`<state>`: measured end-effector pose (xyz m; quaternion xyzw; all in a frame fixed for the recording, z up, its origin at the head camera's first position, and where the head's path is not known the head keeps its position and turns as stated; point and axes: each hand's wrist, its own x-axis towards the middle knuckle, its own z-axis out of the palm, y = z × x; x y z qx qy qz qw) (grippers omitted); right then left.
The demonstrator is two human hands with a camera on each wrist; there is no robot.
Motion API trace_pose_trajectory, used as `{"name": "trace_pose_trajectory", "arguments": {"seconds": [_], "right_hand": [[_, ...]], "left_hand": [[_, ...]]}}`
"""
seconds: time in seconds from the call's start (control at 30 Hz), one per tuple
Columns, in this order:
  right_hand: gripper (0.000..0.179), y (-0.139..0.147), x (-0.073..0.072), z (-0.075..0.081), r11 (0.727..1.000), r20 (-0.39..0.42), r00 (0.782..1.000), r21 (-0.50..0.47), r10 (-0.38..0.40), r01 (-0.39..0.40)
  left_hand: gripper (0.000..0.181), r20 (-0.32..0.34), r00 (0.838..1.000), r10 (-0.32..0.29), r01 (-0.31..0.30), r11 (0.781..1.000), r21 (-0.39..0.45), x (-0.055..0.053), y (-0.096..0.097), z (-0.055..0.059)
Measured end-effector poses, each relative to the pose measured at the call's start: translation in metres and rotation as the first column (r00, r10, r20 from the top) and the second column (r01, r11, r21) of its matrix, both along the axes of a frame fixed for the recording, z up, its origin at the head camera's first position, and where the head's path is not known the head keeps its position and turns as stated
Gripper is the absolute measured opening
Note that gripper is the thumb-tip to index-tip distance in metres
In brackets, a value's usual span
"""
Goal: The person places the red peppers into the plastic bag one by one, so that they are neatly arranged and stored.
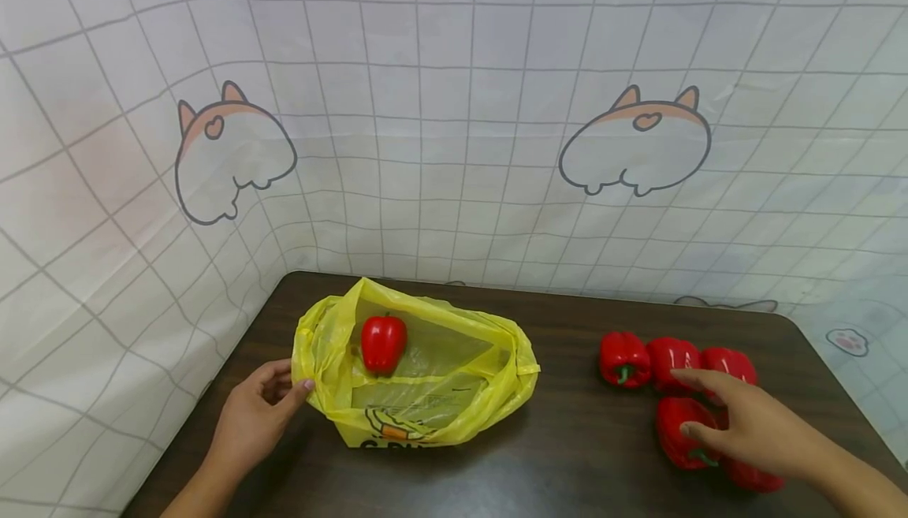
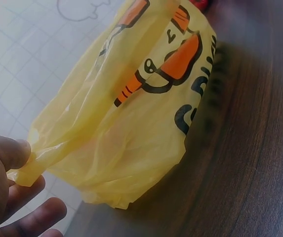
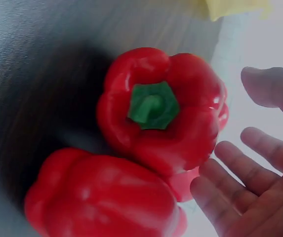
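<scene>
A yellow plastic bag [image 1: 454,423] stands on the table with its mouth spread wide, and one red bell pepper [image 1: 384,344] lies inside. My left hand [image 1: 250,415] pinches the bag's left rim between thumb and fingers. In the left wrist view, the thumb presses a fold of the yellow plastic [image 2: 106,163]. On the right, my right hand [image 1: 745,419] is over a group of red bell peppers, fingers extended. Nearest its thumb is a front pepper [image 1: 677,431] with a green stem. The right wrist view shows the fingertips beside a pepper [image 3: 190,89], with nothing in the palm.
Several red peppers sit close together, including a back left one [image 1: 624,356] and one partly under the hand [image 1: 755,475]. The dark wooden table [image 1: 567,455] extends between bag and peppers. A white grid-patterned curtain [image 1: 440,187] hangs behind and at both sides.
</scene>
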<state>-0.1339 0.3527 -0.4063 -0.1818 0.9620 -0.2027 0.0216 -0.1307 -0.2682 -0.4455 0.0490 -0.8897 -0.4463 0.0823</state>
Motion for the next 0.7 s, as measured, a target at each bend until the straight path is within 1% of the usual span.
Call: {"name": "trace_pose_trajectory", "arguments": {"seconds": [0.1,0.37,0.7], "right_hand": [[0.072,0.0014,0.0005,-0.0034,1.000,0.024,1.000,-0.001,0.010,-0.010],[0.075,0.0036,-0.0003,-0.0085,0.999,0.118,0.993,0.045,0.011,-0.017],[0.079,0.0044,0.0001,-0.0064,0.999,0.173,0.985,0.047,0.011,-0.020]], "left_hand": [[0.056,0.005,1.000,-0.003,0.003,1.000,0.002,0.0000,0.0001,0.0001],[0.057,0.019,1.000,-0.004,0.004,1.000,0.002,-0.0008,-0.0002,-0.0013],[0.057,0.027,1.000,-0.002,0.001,1.000,0.011,-0.0009,-0.0002,-0.0020]]}}
